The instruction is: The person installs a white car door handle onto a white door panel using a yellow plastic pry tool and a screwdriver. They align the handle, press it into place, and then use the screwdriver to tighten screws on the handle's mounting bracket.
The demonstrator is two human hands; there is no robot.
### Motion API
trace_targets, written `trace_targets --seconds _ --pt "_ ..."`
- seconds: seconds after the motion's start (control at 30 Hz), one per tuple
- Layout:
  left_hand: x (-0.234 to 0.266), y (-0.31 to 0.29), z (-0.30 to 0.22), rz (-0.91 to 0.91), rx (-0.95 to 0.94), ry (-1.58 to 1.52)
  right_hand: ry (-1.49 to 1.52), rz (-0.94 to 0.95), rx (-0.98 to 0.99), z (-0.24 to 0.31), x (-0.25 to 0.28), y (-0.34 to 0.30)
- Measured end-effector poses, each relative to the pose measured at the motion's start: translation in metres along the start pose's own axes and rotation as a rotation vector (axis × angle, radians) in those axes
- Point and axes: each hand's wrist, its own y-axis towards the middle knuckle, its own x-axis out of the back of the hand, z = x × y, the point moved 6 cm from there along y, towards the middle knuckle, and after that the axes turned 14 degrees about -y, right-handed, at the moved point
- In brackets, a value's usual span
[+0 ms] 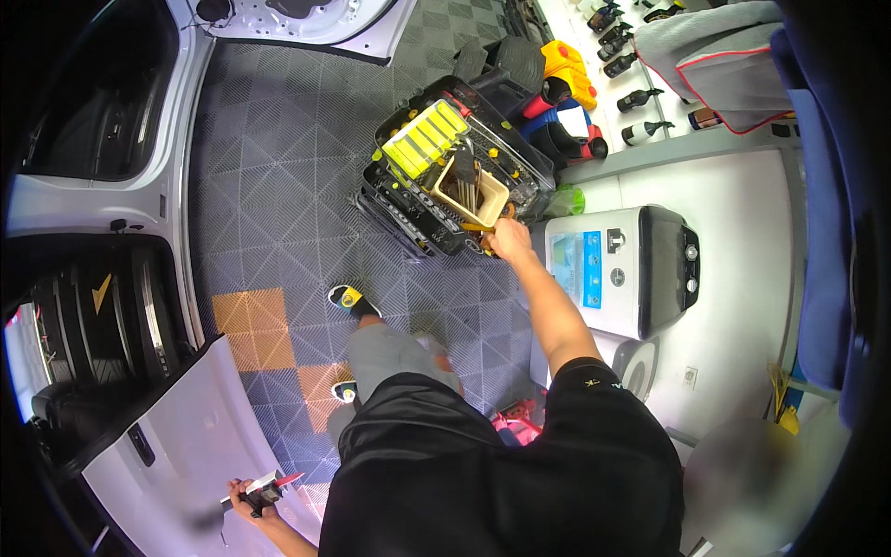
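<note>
My right hand [509, 239], its arm stretched out, is closed at the near right corner of a black tool cart [408, 209]. Its fingers are beside a thin yellow piece [478, 227]; what they grip is hidden. Close by, a cream tub [494, 205] on the cart holds several long-handled tools [469, 176]. A yellow-green organizer case [424, 139] lies tilted beside it. Low at the left, my left hand [243, 498] is wrapped round a small black and white tool with a red pointed tip [269, 490], in front of the open car door.
A white car with open doors [176, 446] lines the left side. At the right stand a grey and black machine [608, 269], a yellow canister [569, 72] and shelves with spray bottles [640, 133]. Grey towels [710, 65] hang there. Dark tiles [269, 186] cover the floor.
</note>
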Motion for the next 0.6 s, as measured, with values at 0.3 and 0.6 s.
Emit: trace_targets --seconds 0.3,0.6 --pt "0.018 -0.024 -0.004 -0.272 -0.221 0.356 0.070 -0.127 -0.048 0.005 0.008 -0.001" --pt "-0.011 -0.032 0.016 -0.177 -0.324 -0.032 0.130 -0.164 0.495 -0.012 0.053 -0.026"
